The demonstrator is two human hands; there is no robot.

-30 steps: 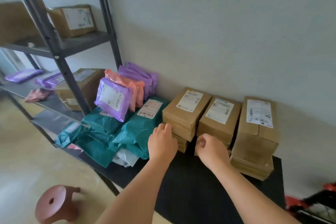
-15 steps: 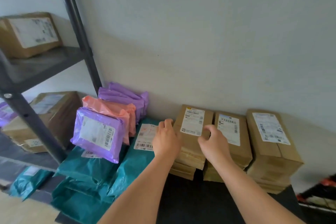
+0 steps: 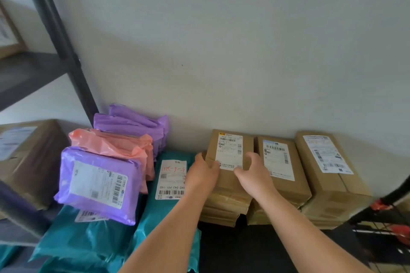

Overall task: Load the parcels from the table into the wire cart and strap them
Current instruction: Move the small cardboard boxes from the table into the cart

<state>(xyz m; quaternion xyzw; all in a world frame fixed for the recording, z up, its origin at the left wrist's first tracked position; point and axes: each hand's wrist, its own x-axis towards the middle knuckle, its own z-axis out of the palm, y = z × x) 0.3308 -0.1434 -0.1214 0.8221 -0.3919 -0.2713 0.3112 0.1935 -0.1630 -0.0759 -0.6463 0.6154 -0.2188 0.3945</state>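
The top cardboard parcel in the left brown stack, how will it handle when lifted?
The top cardboard parcel looks flat with crisp edges, so probably stiff, not floppy. It is thin, with the left hand and right hand gripping opposite sides, so likely light. Matte cardboard should grip well.

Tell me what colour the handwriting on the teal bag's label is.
Red handwriting on the white label, clearest in the head view.

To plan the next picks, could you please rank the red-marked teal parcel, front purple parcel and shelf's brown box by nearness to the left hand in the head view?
From the left hand, gripping the kraft parcel:
1. red-marked teal parcel, just left.
2. front purple parcel, further left.
3. brown box, far left.
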